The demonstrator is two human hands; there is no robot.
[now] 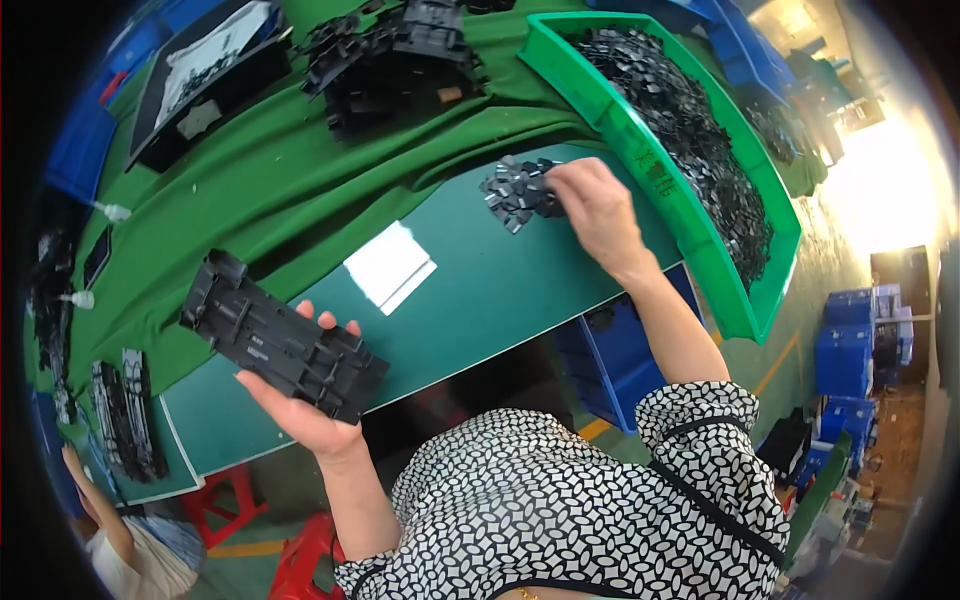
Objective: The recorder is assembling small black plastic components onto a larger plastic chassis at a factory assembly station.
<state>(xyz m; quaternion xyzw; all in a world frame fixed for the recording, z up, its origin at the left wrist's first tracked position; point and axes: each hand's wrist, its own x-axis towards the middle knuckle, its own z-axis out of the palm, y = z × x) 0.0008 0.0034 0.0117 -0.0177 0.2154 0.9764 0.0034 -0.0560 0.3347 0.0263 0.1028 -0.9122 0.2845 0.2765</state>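
Note:
My left hand (300,405) holds a long black plastic frame (280,337) flat above the near edge of the green mat (480,290). Its fingers curl around the frame's near end. My right hand (598,212) reaches forward to a small pile of black plastic clips (512,190) lying on the mat. Its fingertips touch the pile's right side; whether they pinch a clip is hidden. Just right of that hand stands a green bin (650,165) heaped with several more small black parts.
A stack of black frames (395,60) lies on the green cloth at the back. A dark tray (205,85) sits back left. More black parts (125,420) lie at the left. Blue crates (620,365) stand under the table. Another person's arm (100,515) shows at lower left.

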